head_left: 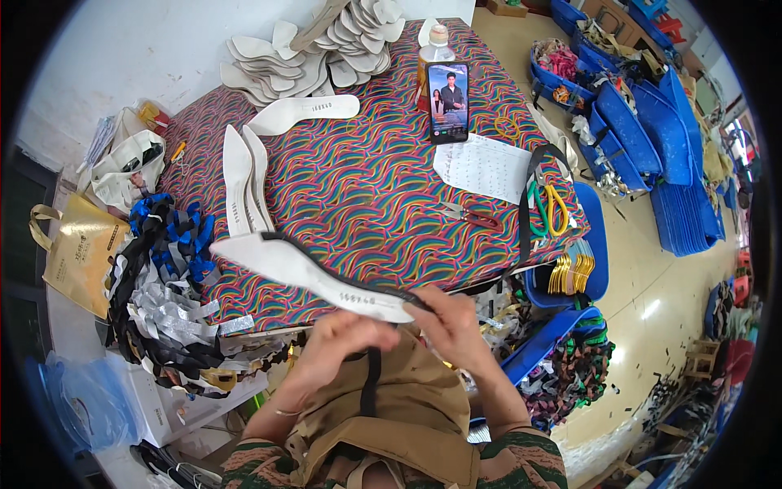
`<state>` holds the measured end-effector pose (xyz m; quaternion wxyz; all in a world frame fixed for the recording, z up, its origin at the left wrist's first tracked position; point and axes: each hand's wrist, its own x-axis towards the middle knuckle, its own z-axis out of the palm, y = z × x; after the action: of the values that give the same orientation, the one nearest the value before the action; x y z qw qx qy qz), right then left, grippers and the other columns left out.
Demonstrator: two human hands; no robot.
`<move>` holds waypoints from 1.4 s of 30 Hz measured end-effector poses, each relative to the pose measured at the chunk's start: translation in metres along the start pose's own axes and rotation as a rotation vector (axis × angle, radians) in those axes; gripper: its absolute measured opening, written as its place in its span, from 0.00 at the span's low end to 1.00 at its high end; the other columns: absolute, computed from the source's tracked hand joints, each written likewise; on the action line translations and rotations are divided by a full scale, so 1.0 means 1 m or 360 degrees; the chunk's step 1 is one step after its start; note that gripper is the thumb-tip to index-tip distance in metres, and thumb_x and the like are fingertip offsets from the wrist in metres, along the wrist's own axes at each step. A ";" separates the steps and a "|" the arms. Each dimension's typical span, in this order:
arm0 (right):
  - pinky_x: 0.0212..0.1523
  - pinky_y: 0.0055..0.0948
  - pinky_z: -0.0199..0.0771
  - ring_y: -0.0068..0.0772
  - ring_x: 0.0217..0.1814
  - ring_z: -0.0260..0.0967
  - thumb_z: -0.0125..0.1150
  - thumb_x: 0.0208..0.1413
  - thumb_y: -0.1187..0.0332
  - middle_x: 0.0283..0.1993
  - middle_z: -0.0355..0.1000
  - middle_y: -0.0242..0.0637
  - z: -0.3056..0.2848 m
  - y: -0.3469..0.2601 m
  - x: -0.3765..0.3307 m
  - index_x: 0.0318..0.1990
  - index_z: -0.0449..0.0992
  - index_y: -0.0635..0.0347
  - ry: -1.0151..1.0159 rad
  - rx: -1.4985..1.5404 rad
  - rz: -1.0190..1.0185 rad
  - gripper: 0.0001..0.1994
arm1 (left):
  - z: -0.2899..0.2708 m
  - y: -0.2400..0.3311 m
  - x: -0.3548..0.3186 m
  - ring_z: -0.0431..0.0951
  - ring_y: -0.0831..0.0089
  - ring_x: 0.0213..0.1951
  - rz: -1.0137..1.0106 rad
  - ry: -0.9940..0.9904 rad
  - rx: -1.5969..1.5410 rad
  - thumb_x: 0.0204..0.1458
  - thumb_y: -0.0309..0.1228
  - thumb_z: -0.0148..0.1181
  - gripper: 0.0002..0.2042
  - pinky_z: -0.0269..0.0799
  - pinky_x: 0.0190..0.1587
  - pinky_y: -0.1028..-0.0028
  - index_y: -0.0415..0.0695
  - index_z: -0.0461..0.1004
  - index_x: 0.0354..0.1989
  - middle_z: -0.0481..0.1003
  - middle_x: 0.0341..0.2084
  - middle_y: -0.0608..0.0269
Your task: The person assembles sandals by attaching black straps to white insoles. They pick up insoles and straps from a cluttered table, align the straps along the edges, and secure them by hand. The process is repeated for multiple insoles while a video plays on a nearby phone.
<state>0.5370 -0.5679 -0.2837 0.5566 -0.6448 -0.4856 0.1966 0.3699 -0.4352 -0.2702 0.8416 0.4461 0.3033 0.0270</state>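
Note:
A white, curved sole-shaped piece [305, 273] is held above the near edge of the table, with a black strip along its far edge. My right hand [450, 324] pinches its narrow right end, thumb on top. Just below that end is my left hand [346, 342], its fingers curled and slightly blurred. From beneath those fingers a black strip [371, 383] hangs over my brown apron [407, 399]; the grip itself is partly hidden. Similar white pieces [238, 179] lie past the held piece, and another one [305, 112] lies farther back.
A patterned cloth covers the table [366, 179]. On it are a heap of white pieces [309, 65], a phone [448, 102] leaning on a bottle [437, 49], paper [481, 167], red-handled snips [472, 217] and scissors [556, 210]. Strip bundles [163, 285] hang left; blue bins [627, 130] stand right.

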 end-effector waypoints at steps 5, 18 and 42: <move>0.29 0.43 0.69 0.55 0.29 0.71 0.61 0.53 0.75 0.28 0.70 0.51 -0.023 -0.007 0.015 0.44 0.74 0.64 -0.0323 -0.0199 -0.0086 0.11 | 0.017 0.070 -0.022 0.75 0.55 0.49 0.1511 -0.0039 0.2131 0.43 0.37 0.72 0.23 0.70 0.52 0.58 0.38 0.75 0.47 0.75 0.43 0.52; 0.34 0.18 0.68 0.14 0.35 0.71 0.65 0.54 0.76 0.37 0.76 0.29 -0.066 -0.012 0.025 0.44 0.76 0.64 -0.0311 0.0953 0.0597 0.10 | -0.015 0.072 0.014 0.78 0.55 0.25 0.0721 -0.0530 0.2099 0.52 0.39 0.64 0.15 0.71 0.28 0.64 0.39 0.80 0.39 0.77 0.24 0.50; 0.24 0.16 0.59 0.12 0.31 0.64 0.66 0.52 0.80 0.42 0.73 0.35 0.040 -0.014 -0.005 0.38 0.81 0.61 0.0390 0.1364 0.0489 0.07 | 0.033 0.045 0.020 0.83 0.61 0.37 0.0608 0.0098 -0.0180 0.62 0.29 0.52 0.13 0.80 0.43 0.67 0.30 0.72 0.48 0.80 0.35 0.45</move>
<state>0.4973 -0.5523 -0.2842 0.7903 -0.4398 -0.1903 0.3819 0.4139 -0.4260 -0.2316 0.8352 0.4465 0.2367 0.2168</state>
